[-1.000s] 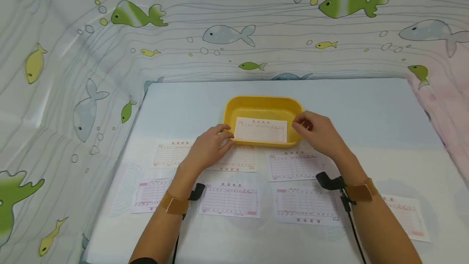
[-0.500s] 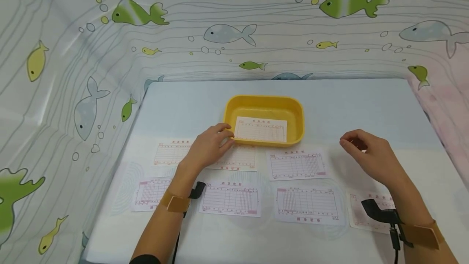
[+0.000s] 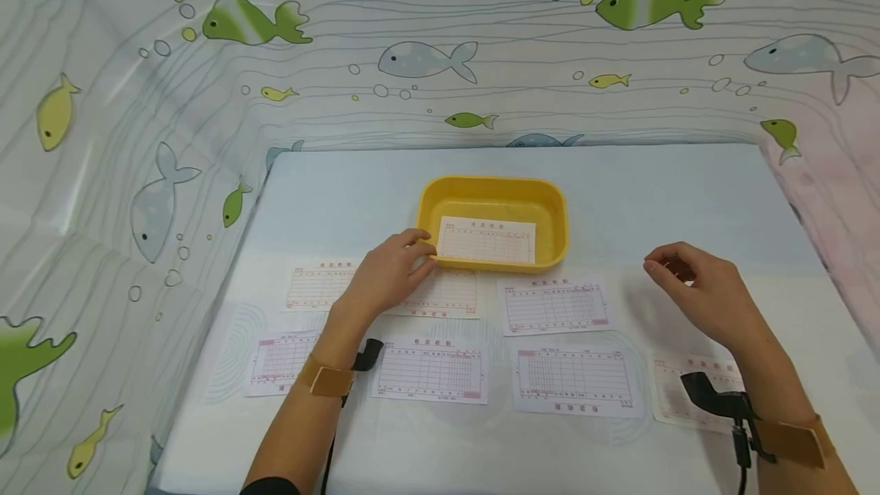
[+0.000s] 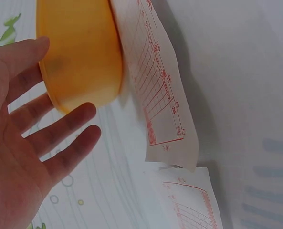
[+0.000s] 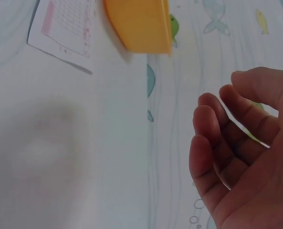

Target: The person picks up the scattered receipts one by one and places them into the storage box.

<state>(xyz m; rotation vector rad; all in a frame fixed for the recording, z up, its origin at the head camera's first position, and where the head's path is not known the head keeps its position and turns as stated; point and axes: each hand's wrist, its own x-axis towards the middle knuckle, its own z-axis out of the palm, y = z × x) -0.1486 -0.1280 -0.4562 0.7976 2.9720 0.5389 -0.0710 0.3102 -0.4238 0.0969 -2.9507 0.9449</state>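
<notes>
A yellow plastic tray (image 3: pixel 492 206) stands toward the back of the table, with one printed receipt slip (image 3: pixel 486 240) lying in it. My left hand (image 3: pixel 392 270) holds the tray's near left corner. In the left wrist view the thumb lies against the outside of the tray wall (image 4: pixel 81 52), and other fingers pass behind the rim; the last two fingers extend free. To the right of the tray, my right hand (image 3: pixel 701 289) hovers over the table, its fingers loosely curled round nothing. A red-printed slip (image 3: pixel 690 392) lies below it, partly hidden by the forearm.
Several more receipt slips lie in front of the tray, among them a purple-printed one (image 3: pixel 555 306) and an orange-printed one (image 3: pixel 318 286). The left forearm covers parts of some. A fish-patterned sheet (image 3: pixel 330 98) hangs behind and beside the white table (image 3: pixel 660 189).
My right hand has moved away from the tray's right rim, outward to the right and toward me, then held still. The left hand, the tray and the slips have stayed in place.
</notes>
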